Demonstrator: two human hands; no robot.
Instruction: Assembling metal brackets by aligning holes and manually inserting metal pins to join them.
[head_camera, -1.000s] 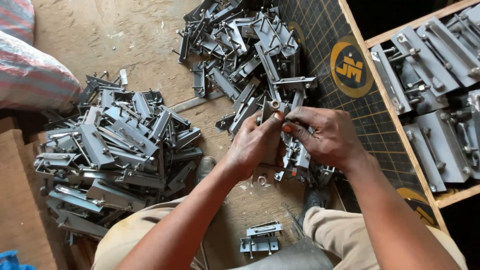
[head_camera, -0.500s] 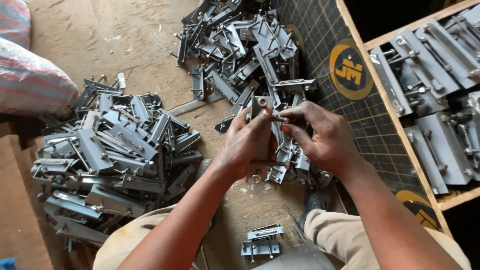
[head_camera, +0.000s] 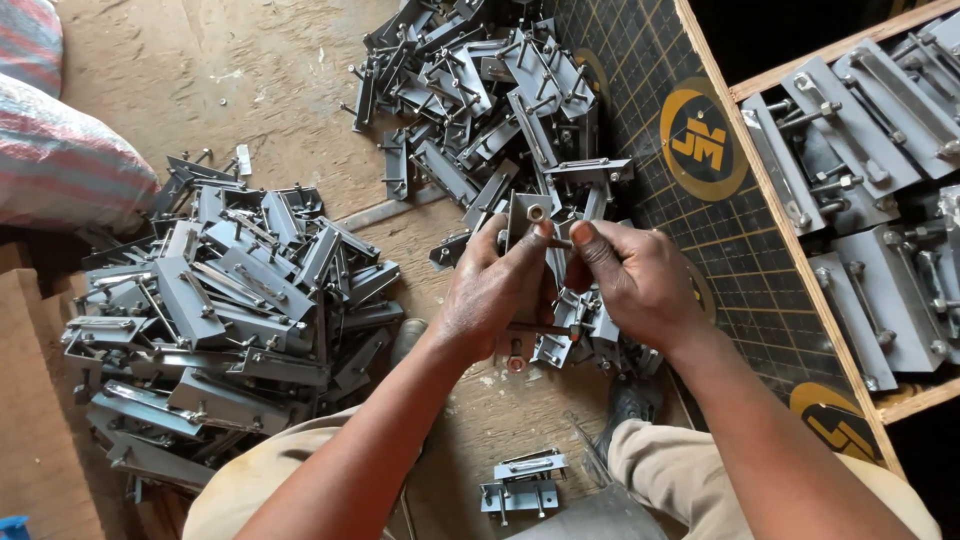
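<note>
Left hand (head_camera: 490, 295) & right hand (head_camera: 630, 280) both grip one grey metal bracket (head_camera: 527, 215), piles of brackets (head_camera: 230, 310) on floor at left & far

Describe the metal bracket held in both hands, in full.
The bracket is a small grey metal plate, dull and unpainted by the look of it, with a bolt or nut at its top end. It stands roughly upright between the left hand and right hand, whose fingers pinch it from either side. Its lower part is hidden. It hangs above a pile of similar grey pieces.
</note>
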